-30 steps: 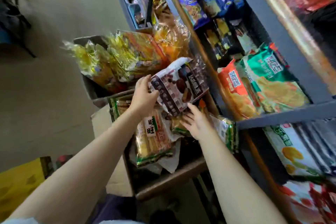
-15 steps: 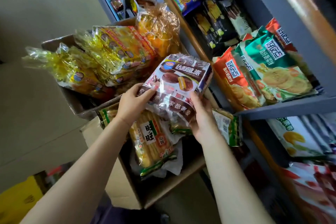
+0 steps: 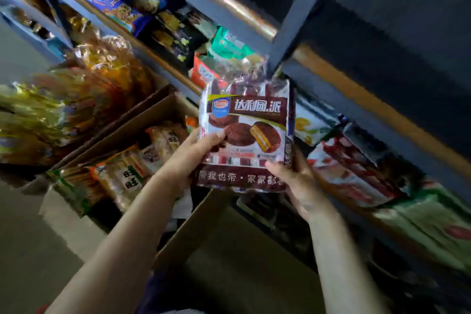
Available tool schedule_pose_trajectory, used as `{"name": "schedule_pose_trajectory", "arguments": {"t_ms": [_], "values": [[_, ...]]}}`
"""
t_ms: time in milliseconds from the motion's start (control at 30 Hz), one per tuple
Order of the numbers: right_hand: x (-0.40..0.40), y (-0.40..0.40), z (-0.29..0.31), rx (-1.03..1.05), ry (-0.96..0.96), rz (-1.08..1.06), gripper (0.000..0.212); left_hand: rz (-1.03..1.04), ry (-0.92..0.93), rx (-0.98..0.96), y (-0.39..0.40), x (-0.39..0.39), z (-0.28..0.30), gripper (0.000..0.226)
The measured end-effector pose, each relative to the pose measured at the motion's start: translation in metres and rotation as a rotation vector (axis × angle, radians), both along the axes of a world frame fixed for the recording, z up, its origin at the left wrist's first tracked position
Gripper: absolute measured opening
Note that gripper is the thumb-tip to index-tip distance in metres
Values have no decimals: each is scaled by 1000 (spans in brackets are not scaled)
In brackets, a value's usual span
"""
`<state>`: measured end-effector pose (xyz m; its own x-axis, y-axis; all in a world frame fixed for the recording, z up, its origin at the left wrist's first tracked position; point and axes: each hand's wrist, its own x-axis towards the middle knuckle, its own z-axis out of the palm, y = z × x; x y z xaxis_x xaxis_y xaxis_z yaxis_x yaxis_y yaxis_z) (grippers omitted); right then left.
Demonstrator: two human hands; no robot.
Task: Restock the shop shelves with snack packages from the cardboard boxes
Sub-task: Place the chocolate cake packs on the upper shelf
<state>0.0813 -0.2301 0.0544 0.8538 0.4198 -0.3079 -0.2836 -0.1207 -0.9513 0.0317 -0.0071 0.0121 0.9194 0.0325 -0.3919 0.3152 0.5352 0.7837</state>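
Observation:
A brown and white chocolate pie package (image 3: 248, 125) stands upright in the air in front of the blue shop shelves (image 3: 288, 41). My left hand (image 3: 196, 153) grips its lower left edge, thumb on the front. My right hand (image 3: 295, 181) grips its lower right corner from below. Under and to the left of it sits an open cardboard box (image 3: 155, 115) holding rice cracker packs (image 3: 127, 173).
A second box further left carries yellow and orange cellophane bags (image 3: 63, 109). The shelves hold blue, black, green and orange snack bags (image 3: 224, 46) above, red and green packs (image 3: 356, 176) lower right. A cardboard flap (image 3: 198, 227) juts out near my arms.
Both hands have lifted the chocolate pie package out of the box and turned it upright, up toward the shelves. The camera has swung up and to the right.

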Motion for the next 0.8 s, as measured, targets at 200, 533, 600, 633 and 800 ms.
{"name": "schedule_pose_trajectory", "arguments": {"t_ms": [200,533,600,633,800], "values": [[-53,-167,67,46,-254,-209,63,-94,-250,149,-169,-10,80,65],[-183,-481,133,-38,-445,-864,57,-423,-545,247,-521,-57,174,50],[-212,-529,139,-34,-445,-1004,54,-501,-566,240,-582,-68,181,51],[-226,-549,142,-13,-450,-1070,50,-546,-573,227,-611,-74,184,49],[-278,-644,148,71,-416,-1342,29,-737,-554,168,-739,-105,194,51]]}}
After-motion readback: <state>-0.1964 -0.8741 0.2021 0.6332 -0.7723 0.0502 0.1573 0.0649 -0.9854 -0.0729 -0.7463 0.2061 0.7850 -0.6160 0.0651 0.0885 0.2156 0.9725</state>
